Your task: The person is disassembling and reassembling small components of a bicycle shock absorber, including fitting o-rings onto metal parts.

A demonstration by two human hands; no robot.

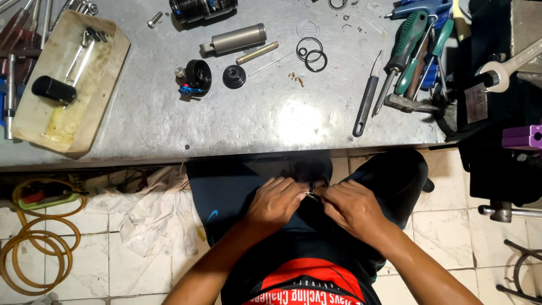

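— Where are the hands?
— Below the tabletop (pixel 271 121) edge, over the lap. The left hand (pixel 275 201) and right hand (pixel 353 207) meet, each grip pinched narrow on a small dark part (pixel 311 188).
— And above?
— A grey cylinder (pixel 234 39), black rings (pixel 311 55), a knife (pixel 367 101).
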